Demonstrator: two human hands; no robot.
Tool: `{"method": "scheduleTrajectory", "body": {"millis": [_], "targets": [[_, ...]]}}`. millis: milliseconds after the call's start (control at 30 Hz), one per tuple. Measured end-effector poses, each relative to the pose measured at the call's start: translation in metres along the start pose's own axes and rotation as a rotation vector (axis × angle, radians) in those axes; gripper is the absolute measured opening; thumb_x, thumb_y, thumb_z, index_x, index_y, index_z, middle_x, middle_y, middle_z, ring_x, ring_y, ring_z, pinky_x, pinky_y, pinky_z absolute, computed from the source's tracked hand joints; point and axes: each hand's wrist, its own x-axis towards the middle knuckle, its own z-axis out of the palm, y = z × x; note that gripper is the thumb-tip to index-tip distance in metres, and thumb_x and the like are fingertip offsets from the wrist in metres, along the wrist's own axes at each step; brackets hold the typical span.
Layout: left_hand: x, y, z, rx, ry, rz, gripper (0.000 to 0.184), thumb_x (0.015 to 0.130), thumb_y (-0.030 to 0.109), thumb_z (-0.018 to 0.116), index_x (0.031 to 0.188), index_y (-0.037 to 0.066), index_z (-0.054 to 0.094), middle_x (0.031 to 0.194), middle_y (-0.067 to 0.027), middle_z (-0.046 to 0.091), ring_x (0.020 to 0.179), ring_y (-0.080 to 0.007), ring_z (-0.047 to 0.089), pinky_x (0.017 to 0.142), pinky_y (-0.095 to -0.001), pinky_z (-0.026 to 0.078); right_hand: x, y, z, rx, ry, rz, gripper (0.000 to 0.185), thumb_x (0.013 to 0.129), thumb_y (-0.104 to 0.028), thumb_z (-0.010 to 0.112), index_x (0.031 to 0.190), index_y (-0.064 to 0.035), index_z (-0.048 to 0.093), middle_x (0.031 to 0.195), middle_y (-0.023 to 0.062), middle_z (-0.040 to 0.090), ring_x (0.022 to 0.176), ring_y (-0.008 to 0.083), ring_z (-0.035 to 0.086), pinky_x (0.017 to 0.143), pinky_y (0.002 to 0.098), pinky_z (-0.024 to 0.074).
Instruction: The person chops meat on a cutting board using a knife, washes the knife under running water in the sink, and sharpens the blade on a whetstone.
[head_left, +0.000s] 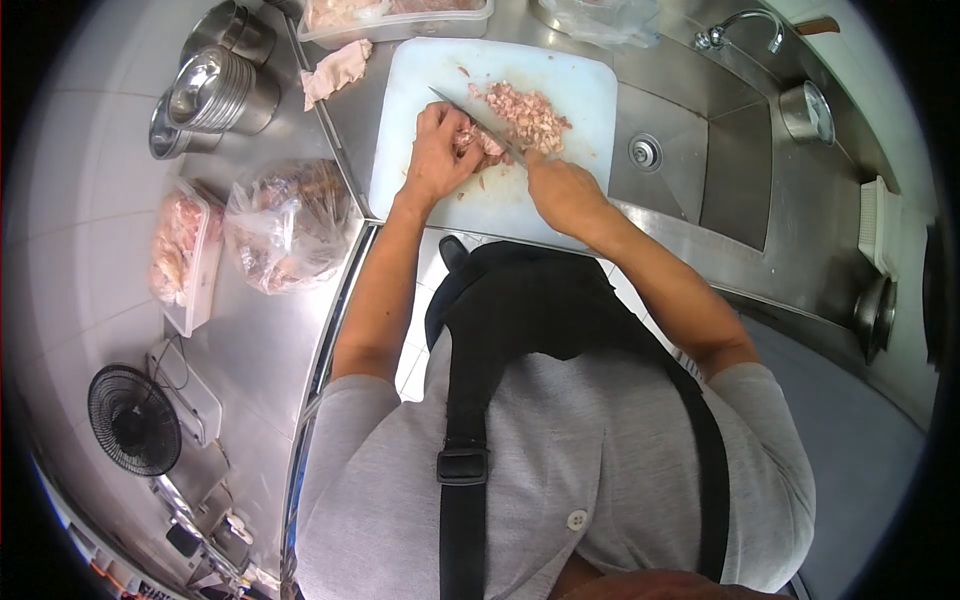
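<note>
Stainless steel table (265, 345) runs along the left against pale tiled walls, and a steel sink (735, 180) with a curved tap (745, 32) sits on the right. Between them lies a white cutting board (410, 85), where I work with both hands. My right grip (565, 192) is clenched round the handle of a knife (478, 122), its blade slanting across the board, tip up and to the left. My left grip (436, 152) is curled over a chunk of raw meat (487, 147), pinning it to the board just beside the blade. Beyond the knife, a loose heap of chopped pieces (530, 115) spreads over the board. Above the board I see a tub of raw meat (405, 22). Farther left are stacked metal bowls (212, 92), a clear plastic bag (290, 225) of meat, another meat-filled container (190, 250), and a black fan (133, 420).
</note>
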Motion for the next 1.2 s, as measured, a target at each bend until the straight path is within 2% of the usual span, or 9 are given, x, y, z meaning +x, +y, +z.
{"method": "scheduleTrajectory", "body": {"millis": [200, 333, 467, 533, 667, 733, 900, 1133, 1200], "targets": [[0.002, -0.003, 0.003, -0.022, 0.064, 0.023, 0.031, 0.08, 0.016, 0.076, 0.105, 0.003, 0.063, 0.117, -0.0209, 0.055, 0.11, -0.0422, 0.055, 0.096, -0.0496, 0.05, 0.014, 0.0, 0.004, 0.029, -0.009, 0.013, 0.022, 0.1, -0.008, 0.046, 0.112, 0.0053, 0.058, 0.098, 0.0333, 0.073, 0.095, 0.0477, 0.074, 0.083, 0.0585, 0.0574], [0.001, -0.003, 0.003, -0.01, 0.063, 0.051, 0.03, 0.081, 0.015, 0.076, 0.106, 0.002, 0.064, 0.115, -0.0204, 0.056, 0.11, -0.0414, 0.056, 0.097, -0.0485, 0.05, 0.063, 0.009, 0.036, 0.064, 0.057, -0.084, 0.022, 0.101, -0.01, 0.048, 0.115, 0.0048, 0.058, 0.101, 0.0333, 0.073, 0.097, 0.048, 0.073, 0.085, 0.0596, 0.0559], [-0.001, 0.001, -0.007, -0.126, 0.019, -0.025, 0.024, 0.086, 0.013, 0.073, 0.105, 0.001, 0.063, 0.117, -0.0203, 0.057, 0.11, -0.0402, 0.057, 0.097, -0.0467, 0.05, 0.079, 0.018, 0.037, 0.052, 0.15, -0.159, 0.023, 0.102, -0.011, 0.048, 0.115, 0.0043, 0.058, 0.104, 0.0334, 0.072, 0.095, 0.0482, 0.073, 0.087, 0.0598, 0.0553], [-0.006, 0.008, -0.01, -0.267, 0.024, -0.149, 0.02, 0.089, 0.011, 0.071, 0.104, 0.001, 0.062, 0.119, -0.0198, 0.058, 0.108, -0.039, 0.058, 0.095, -0.0453, 0.05, 0.072, 0.018, 0.025, 0.052, 0.128, -0.148, 0.023, 0.101, -0.01, 0.047, 0.115, 0.0038, 0.059, 0.105, 0.0333, 0.072, 0.094, 0.048, 0.073, 0.087, 0.0591, 0.0558], [-0.006, 0.005, 0.002, -0.145, 0.08, -0.069, 0.016, 0.09, 0.01, 0.07, 0.102, 0.002, 0.063, 0.118, -0.0201, 0.057, 0.109, -0.0388, 0.057, 0.094, -0.0448, 0.05, 0.019, 0.01, -0.019, 0.01, 0.006, -0.084, 0.023, 0.101, -0.01, 0.047, 0.115, 0.0033, 0.059, 0.102, 0.0313, 0.073, 0.095, 0.0473, 0.073, 0.087, 0.0582, 0.0558], [-0.004, 0.008, 0.002, -0.049, 0.104, -0.025, 0.016, 0.089, 0.012, 0.07, 0.1, 0.003, 0.064, 0.117, -0.0204, 0.058, 0.111, -0.0395, 0.057, 0.095, -0.0461, 0.05, 0.007, 0.009, -0.02, -0.004, -0.04, -0.068, 0.023, 0.101, -0.009, 0.047, 0.115, 0.0038, 0.059, 0.1, 0.0308, 0.073, 0.095, 0.0472, 0.073, 0.087, 0.0582, 0.0558], [-0.005, -0.001, 0.008, -0.05, 0.096, -0.012, 0.018, 0.086, 0.01, 0.071, 0.101, 0.003, 0.065, 0.117, -0.0205, 0.058, 0.112, -0.0398, 0.056, 0.095, -0.047, 0.05, 0.01, 0.015, -0.005, 0.0, -0.058, -0.055, 0.022, 0.1, -0.008, 0.047, 0.114, 0.0047, 0.059, 0.095, 0.0308, 0.073, 0.093, 0.0473, 0.074, 0.086, 0.0591, 0.0559], [-0.004, 0.003, 0.0, -0.054, 0.078, 0.037, 0.02, 0.086, 0.008, 0.069, 0.104, 0.001, 0.064, 0.112, -0.0197, 0.057, 0.107, -0.0394, 0.056, 0.094, -0.0449, 0.051, 0.082, 0.022, 0.039, 0.054, 0.081, -0.215, 0.025, 0.103, -0.013, 0.049, 0.117, 0.0047, 0.059, 0.1, 0.0305, 0.074, 0.098, 0.0479, 0.073, 0.089, 0.0596, 0.055], [-0.005, 0.007, -0.008, -0.158, 0.055, -0.086, 0.016, 0.088, 0.006, 0.066, 0.103, 0.001, 0.062, 0.113, -0.0191, 0.057, 0.106, -0.0385, 0.059, 0.091, -0.0442, 0.052, 0.086, 0.026, 0.033, 0.054, 0.113, -0.239, 0.025, 0.103, -0.014, 0.051, 0.117, 0.0049, 0.059, 0.1, 0.0308, 0.073, 0.098, 0.048, 0.073, 0.09, 0.0596, 0.0546]]}}
